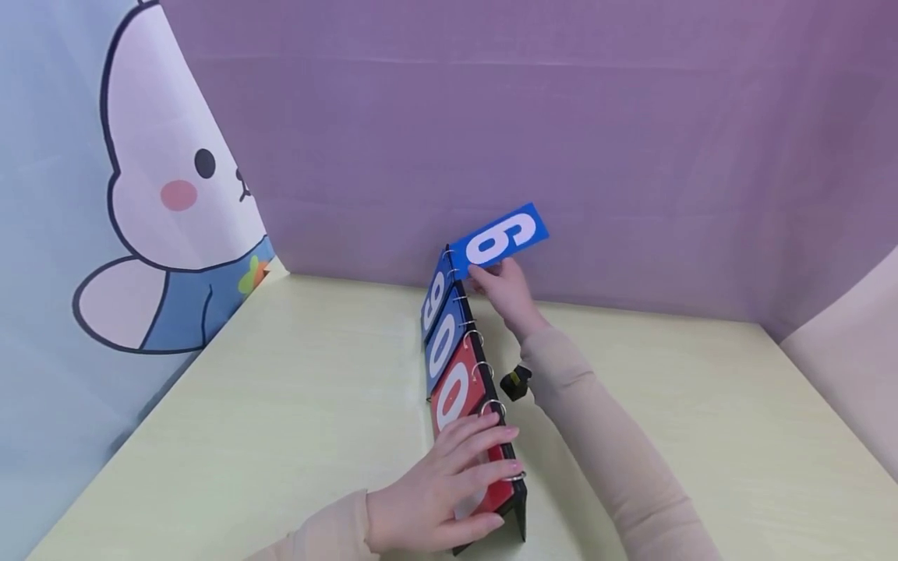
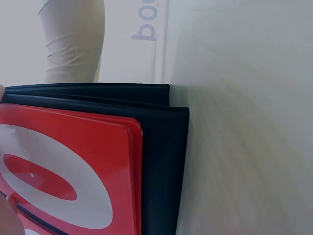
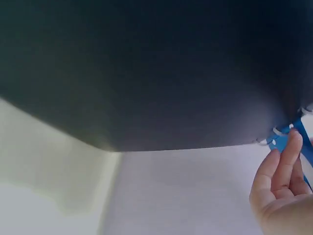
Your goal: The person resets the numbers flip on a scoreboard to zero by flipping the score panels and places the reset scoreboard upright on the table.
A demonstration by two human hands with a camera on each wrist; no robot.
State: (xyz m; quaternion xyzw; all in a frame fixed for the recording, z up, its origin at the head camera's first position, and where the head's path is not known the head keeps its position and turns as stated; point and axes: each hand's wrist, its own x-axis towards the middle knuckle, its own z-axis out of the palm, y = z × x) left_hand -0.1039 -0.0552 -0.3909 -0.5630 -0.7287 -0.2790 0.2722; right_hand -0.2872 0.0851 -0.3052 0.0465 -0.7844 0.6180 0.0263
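Note:
A black tabletop flip scoreboard (image 1: 519, 492) stands like a tent, with red and blue number cards hung on metal rings along its top edge. At the far end my right hand (image 1: 507, 294) pinches a blue number card (image 1: 540, 228) near its ringed edge; the card is lifted over the top, showing a white numeral. Its fingers also show beside the black back panel (image 3: 146, 88) in the right wrist view. My left hand (image 1: 435, 487) rests on the near end, fingers extended across a red card (image 2: 120, 147) and over the top edge.
The scoreboard stands on a pale yellow table (image 1: 337, 374). Behind it hangs a purple cloth (image 1: 561, 117), with a blue cartoon curtain (image 1: 42, 195) at the left. A small black object (image 1: 516, 383) with a yellow mark is beside my right wrist.

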